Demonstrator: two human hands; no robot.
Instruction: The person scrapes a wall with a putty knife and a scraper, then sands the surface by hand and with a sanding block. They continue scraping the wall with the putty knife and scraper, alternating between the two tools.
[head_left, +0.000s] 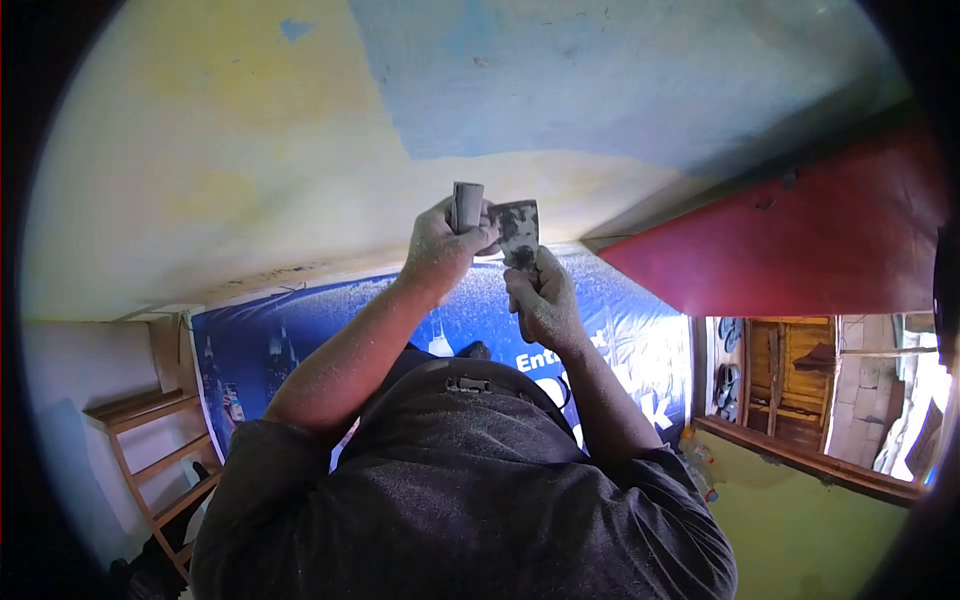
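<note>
Left hand: fingers closed round a grey scraper. Right hand: fist tight on the handle of a putty knife. The blades touch, raised close before the blue-and-yellow wall, apparently so one wipes the other.

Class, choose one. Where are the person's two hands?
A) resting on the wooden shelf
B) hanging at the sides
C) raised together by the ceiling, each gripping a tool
C: the left hand grips a grey tool and the right hand a scraper, both up by the ceiling.
</note>
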